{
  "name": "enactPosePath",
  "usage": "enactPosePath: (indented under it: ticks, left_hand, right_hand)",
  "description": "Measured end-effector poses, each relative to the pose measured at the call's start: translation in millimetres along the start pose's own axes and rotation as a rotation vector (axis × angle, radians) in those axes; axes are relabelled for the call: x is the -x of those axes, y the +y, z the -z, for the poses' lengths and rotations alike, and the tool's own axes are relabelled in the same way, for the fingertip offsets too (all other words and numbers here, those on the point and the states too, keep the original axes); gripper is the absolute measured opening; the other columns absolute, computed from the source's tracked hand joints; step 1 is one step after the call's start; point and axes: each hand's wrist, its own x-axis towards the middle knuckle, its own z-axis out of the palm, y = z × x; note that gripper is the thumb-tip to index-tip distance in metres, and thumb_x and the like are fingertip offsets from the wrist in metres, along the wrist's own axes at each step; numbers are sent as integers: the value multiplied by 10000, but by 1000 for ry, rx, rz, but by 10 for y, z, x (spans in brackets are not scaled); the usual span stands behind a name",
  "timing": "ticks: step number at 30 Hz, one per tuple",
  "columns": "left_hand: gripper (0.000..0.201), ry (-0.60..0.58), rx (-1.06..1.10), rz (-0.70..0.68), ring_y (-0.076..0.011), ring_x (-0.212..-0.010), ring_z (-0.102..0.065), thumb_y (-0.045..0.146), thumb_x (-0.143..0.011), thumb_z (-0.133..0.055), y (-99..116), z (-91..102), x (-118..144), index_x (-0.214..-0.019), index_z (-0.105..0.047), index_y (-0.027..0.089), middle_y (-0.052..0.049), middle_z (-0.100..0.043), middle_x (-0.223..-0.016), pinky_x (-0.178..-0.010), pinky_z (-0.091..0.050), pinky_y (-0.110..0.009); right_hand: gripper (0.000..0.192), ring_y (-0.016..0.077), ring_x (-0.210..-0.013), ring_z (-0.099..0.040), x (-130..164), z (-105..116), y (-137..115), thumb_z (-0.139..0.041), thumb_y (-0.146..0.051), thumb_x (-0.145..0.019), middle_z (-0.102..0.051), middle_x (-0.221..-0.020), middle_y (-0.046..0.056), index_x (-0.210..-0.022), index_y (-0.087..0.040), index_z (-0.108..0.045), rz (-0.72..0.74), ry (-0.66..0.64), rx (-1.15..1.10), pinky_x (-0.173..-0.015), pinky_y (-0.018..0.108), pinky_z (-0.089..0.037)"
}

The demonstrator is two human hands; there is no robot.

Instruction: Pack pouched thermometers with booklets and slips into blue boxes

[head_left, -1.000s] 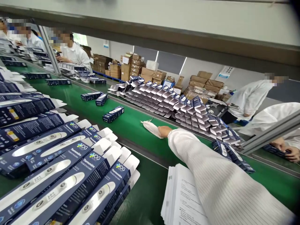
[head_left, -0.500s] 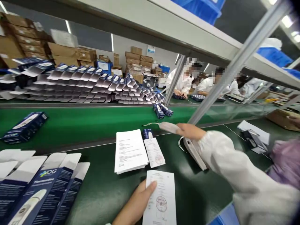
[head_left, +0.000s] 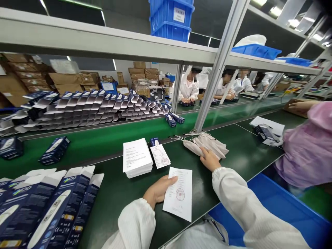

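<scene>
Two hands are busy: your left hand pinches a stamped paper sheet lying on the green table, and your right hand rests, fingers loosely bent, on the grey pouches.

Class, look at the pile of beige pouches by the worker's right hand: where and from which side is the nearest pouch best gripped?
Grip the nearest beige pouch at its near end, from the worker's side. The pouches lie flat, fanned and overlapping, cords trailing off the far left end, so the near ends are free. The right hand already rests there; the left hand holds a stamped paper slip.
</scene>
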Motion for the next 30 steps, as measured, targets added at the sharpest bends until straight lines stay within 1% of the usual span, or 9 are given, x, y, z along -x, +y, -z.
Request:
enactPosePath:
  ticks: [3,9,12,14,17,20,25,28,30]
  left_hand:
    - [447,-4,-16,-14,-308,-902,-685,312,-686,-772,16,-9,15,-1022,-603,72,-201,-704,-991,-863,-493,-454]
    - [402,49,-28,-64,-299,-948,-674,352,-761,-703,-73,-50,82,-1044,-588,91,-190,-695,-1037,-877,-493,-446]
    - [381,111,-37,-97,-285,-951,-673,382,-810,-645,-134,-68,135,-1068,-563,114,-172,-695,-1047,-865,-500,-434]
    - [382,141,-56,-115,-280,-951,-672,384,-828,-621,-166,-78,186,-1089,-553,113,-171,-694,-1050,-861,-502,-426]
    - [400,175,-91,-134,-277,-945,-671,396,-853,-583,-205,-89,274,-1118,-545,99,-178,-689,-1054,-850,-506,-420]
    - [426,208,-139,-145,-277,-924,-670,419,-864,-553,-228,-125,364,-1136,-550,92,-170,-690,-1044,-834,-508,-417]
    - [406,228,-294,-190,-264,-1037,-613,440,-846,-571,-37,-432,576,-1151,-598,172,-102,-632,-1197,-937,-447,-389]
    - [246,208,-643,-430,-253,-1307,-391,383,-880,-523,203,-727,654,-1009,-677,240,10,-335,-1493,-1070,-314,-311]
    - [253,178,-818,-535,-258,-1384,-259,360,-898,-484,306,-866,641,-894,-698,224,54,-190,-1548,-1100,-258,-292]
  right_hand:
    - [547,259,-934,-573,54,102,50,-426,-122,-802,-565,-965,108,-1347,-157,-459,64,-6,2,-863,391,-438]
    - [609,236,-977,-567,514,297,132,-479,-145,-795,-587,-1023,79,-1391,-246,-413,280,-135,11,-868,354,-462]
    - [569,250,-1144,-498,625,263,62,-538,-316,-853,-534,-1231,80,-1400,-273,-388,344,-135,28,-929,360,-442]
    - [507,260,-1201,-450,642,156,-36,-452,-383,-923,-485,-1304,103,-1403,-235,-378,354,-80,53,-947,380,-427]
    - [497,324,-1092,-499,657,-22,-148,-387,-348,-952,-525,-1203,175,-1401,-138,-362,331,-13,108,-831,451,-457]
    - [489,314,-903,-546,662,-18,-116,-439,-265,-915,-578,-1020,174,-1362,-76,-386,403,-11,165,-720,423,-464]
    - [393,271,-962,-532,521,561,-37,-512,-142,-806,-588,-1047,107,-1199,-151,-518,563,-122,167,-814,390,-413]
    - [402,268,-1030,-506,413,1029,-200,-511,-116,-774,-578,-1115,78,-1164,-210,-536,681,-165,141,-862,403,-369]
    - [408,271,-1060,-495,374,1285,-334,-497,-107,-765,-571,-1152,76,-1153,-225,-540,740,-186,99,-872,407,-361]
